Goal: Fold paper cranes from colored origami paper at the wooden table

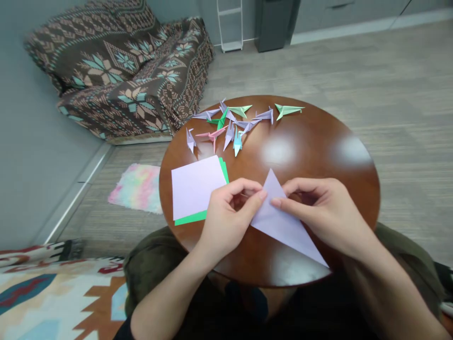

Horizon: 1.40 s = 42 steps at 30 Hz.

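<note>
A lavender sheet of origami paper [283,224], folded into a triangle, is held between my two hands over the front of the round table. My left hand [231,212] pinches its left edge with thumb and forefinger. On the opposite edge, my right hand [318,208] pinches the paper, thumb on top. One corner points up between the hands, and another reaches toward the table's front right edge. Left of my left hand lies a stack of square paper [196,186], lavender on top with green sheets showing beneath. My left fingers partly cover the stack's near right side.
Several folded paper cranes [230,130] in lavender, green, pink and blue cluster at the back left of the brown wooden table [318,141]. A light green crane [286,110] sits apart at the back. Beyond stands a sofa [141,89] with a patterned cover; a pastel rug [136,188] lies left.
</note>
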{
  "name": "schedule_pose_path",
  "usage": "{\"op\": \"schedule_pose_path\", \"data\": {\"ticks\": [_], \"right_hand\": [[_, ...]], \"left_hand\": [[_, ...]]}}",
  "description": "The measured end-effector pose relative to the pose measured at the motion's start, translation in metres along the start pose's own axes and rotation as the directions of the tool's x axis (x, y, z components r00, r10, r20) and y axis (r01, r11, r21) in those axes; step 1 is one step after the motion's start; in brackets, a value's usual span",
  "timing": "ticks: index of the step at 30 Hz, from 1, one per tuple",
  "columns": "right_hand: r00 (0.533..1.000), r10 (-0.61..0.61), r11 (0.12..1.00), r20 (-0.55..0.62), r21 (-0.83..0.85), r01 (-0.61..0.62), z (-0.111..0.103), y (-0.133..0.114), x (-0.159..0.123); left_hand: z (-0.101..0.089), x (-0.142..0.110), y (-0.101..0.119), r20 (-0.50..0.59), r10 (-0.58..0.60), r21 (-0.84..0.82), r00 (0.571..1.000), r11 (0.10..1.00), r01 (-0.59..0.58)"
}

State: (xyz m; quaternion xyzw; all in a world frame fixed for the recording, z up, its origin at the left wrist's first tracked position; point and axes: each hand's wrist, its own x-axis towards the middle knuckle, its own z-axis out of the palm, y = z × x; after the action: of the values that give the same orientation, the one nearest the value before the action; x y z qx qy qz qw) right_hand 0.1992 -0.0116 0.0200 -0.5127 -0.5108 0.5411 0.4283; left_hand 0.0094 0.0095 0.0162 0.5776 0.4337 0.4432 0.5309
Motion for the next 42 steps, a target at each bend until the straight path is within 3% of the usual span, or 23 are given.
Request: {"op": "schedule_pose_path", "data": {"ticks": [5,8,12,19,26,32,38,42], "right_hand": [[0.993,-0.019,1.000,0.114,0.014,0.018,0.010,0.006,0.001],[0.995,-0.034,0.999,0.091,0.034,0.031,0.011,0.009,0.002],[0.997,-0.023,0.999,0.078,0.040,0.020,0.007,0.008,0.003],[0.986,-0.043,0.999,-0.161,-0.024,0.040,0.000,0.003,0.003],[0.982,-0.047,0.999,-0.181,-0.009,0.046,-0.001,0.004,0.003],[0.988,-0.058,0.998,-0.145,0.004,0.059,-0.001,0.003,0.002],[0.994,-0.054,0.998,0.094,0.030,0.051,0.009,0.006,0.001],[0.996,-0.066,0.998,0.063,-0.005,0.066,0.005,0.007,0.002]], "left_hand": [[0.000,-0.001,0.000,-0.078,0.094,0.078,0.993,0.993,-0.087],[-0.002,-0.001,0.003,-0.060,0.124,0.144,0.990,0.983,-0.114],[-0.004,-0.001,0.002,-0.023,0.075,0.119,0.997,0.990,-0.072],[-0.009,0.001,-0.001,0.011,0.027,0.089,1.000,0.996,-0.028],[-0.006,0.001,0.000,0.019,0.019,0.104,1.000,0.994,-0.021],[-0.008,0.001,-0.001,0.025,0.016,0.099,1.000,0.995,-0.018],[-0.008,0.000,0.001,-0.012,0.024,0.108,1.000,0.994,-0.022],[-0.011,0.002,0.002,-0.001,-0.032,0.037,0.999,0.999,0.032]]}}
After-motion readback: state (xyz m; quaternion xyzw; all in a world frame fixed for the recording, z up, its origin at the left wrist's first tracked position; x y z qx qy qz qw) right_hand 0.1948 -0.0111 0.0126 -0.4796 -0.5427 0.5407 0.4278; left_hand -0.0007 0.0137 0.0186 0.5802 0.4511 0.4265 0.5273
